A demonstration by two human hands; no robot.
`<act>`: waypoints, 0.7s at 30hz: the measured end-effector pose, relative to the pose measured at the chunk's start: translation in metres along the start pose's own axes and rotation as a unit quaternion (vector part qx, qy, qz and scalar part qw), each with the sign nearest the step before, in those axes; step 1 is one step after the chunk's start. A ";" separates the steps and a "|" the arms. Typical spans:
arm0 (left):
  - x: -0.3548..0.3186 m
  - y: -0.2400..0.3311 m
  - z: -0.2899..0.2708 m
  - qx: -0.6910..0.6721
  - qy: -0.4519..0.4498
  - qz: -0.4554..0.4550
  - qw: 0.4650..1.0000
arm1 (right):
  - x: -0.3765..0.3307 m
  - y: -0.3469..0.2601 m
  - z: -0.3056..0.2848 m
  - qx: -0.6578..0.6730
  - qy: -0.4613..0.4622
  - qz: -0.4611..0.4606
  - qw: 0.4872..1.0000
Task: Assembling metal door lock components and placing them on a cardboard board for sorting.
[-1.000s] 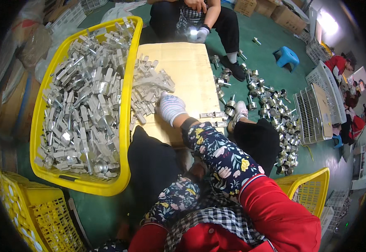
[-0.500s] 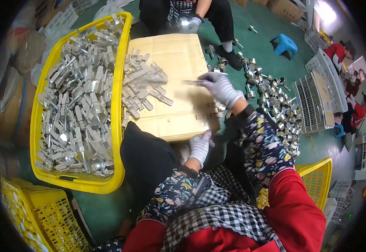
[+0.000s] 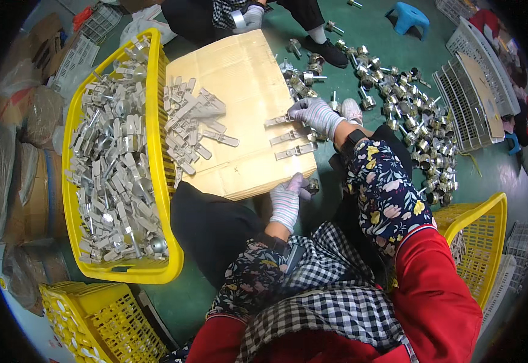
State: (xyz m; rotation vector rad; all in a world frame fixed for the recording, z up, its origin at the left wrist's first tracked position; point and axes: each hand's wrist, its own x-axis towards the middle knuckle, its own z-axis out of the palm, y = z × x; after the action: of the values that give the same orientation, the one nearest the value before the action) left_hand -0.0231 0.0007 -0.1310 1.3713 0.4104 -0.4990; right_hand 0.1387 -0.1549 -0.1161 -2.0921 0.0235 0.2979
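My right hand [image 3: 315, 117], in a striped glove, pinches the end of a grey lever clip [image 3: 278, 121] at the right side of a pale cardboard work surface [image 3: 249, 160]. Two more lever clips [image 3: 294, 143] lie in a row just nearer to me. At the near edge of the cardboard, my gloved left hand [image 3: 286, 202] is closed, with a small round metal fitting [image 3: 313, 186] between thumb and finger; its palm side is partly hidden. A loose heap of lever clips [image 3: 188, 115] covers the left part of the cardboard.
A yellow basket [image 3: 166, 212] full of clips stands at the left. Metal fittings with bolts [image 3: 397, 103] are strewn over the green floor at the right. Yellow crates [image 3: 473, 227] flank me. Across the cardboard sits another person with a gloved hand [image 3: 250, 18]; a blue stool [image 3: 408, 21] stands behind.
My right hand has brought a clip down beside the row at the cardboard's right edge. A round fitting now shows at my left fingertips. The whole view has shifted slightly.
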 end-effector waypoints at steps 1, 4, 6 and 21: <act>-0.001 0.000 0.000 -0.007 -0.001 -0.002 1.000 | 0.001 -0.002 0.000 0.004 -0.016 0.011 1.000; 0.001 -0.001 -0.002 0.013 0.001 -0.010 1.000 | 0.003 -0.006 0.000 -0.007 -0.051 0.027 0.998; -0.001 0.002 -0.002 0.012 0.001 -0.014 1.000 | 0.001 -0.005 0.001 0.039 -0.043 0.047 0.997; -0.001 0.001 -0.002 -0.004 0.004 -0.011 1.000 | 0.003 -0.003 0.003 0.008 -0.028 0.037 0.999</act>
State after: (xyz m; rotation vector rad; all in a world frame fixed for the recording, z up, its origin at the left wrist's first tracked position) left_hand -0.0229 0.0026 -0.1300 1.3629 0.4347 -0.5091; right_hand 0.1411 -0.1502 -0.1162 -2.0683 0.0702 0.4002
